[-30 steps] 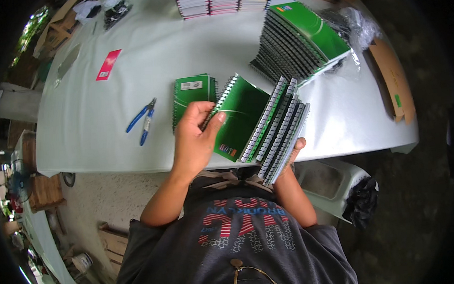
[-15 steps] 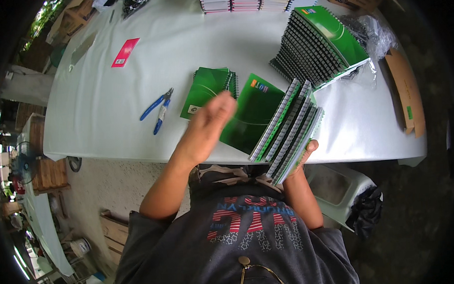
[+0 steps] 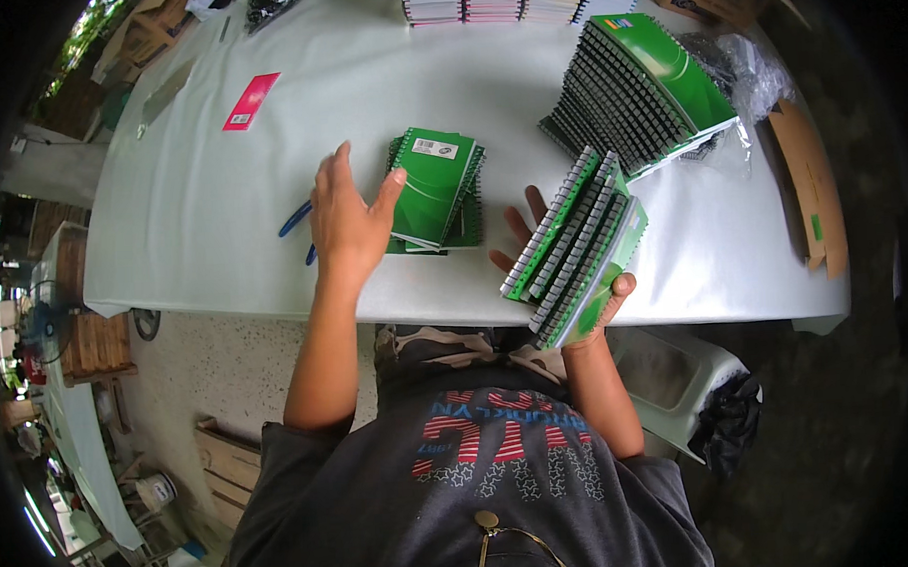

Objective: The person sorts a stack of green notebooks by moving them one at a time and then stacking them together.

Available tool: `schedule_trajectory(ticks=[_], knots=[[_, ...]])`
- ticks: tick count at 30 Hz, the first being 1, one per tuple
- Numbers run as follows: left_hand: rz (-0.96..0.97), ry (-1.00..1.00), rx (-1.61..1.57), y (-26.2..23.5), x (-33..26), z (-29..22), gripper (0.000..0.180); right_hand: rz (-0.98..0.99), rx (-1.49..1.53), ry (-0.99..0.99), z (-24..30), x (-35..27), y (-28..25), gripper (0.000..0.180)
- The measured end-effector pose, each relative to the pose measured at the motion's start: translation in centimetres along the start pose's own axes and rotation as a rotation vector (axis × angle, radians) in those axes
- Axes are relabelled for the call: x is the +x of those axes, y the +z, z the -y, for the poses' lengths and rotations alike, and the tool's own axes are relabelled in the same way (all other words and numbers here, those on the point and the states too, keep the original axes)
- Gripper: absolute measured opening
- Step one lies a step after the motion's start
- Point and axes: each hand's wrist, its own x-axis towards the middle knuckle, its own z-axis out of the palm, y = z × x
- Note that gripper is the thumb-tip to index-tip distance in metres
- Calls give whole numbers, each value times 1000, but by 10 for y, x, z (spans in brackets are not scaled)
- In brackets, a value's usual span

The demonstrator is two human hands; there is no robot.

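Observation:
My right hand (image 3: 615, 296) grips a bundle of green spiral-bound notebooks (image 3: 585, 244) at the table's front edge. Its thumb lies on the near side, and its fingers stick out past the far side. Left of the bundle, a small pile of green notebooks (image 3: 436, 189) lies on the table, the top one showing a white label. Fingers spread and holding nothing, my left hand (image 3: 352, 222) is beside the pile's left edge. Behind that hand, blue-handled pliers (image 3: 296, 219) are mostly hidden.
A tall stack of green notebooks (image 3: 637, 92) leans at the right, next to clear plastic wrap (image 3: 757, 73) and a brown cardboard piece (image 3: 806, 186). More spiral notebooks (image 3: 494, 2) stand at the far edge. A pink card (image 3: 253, 102) lies on the left. A grey plastic chair (image 3: 667, 371) stands under the table edge.
A green notebook from beside the held bundle now lies on the small pile, label up. My left hand has moved left, opened out, and now covers part of the pliers.

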Motion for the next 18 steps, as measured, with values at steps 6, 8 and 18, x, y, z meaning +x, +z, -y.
schedule_trajectory(ticks=[6, 8, 18], knots=[[327, -235, -20, 4, -8, -9, 67, -92, 85, -2, 6, 11, -50, 82], [276, -290, -60, 4, -17, -11, 64, -86, 194, 46, -6, 21, -41, 68], [397, -77, -834, -24, -29, -42, 34, 5, 146, 112, -10, 19, -19, 73]])
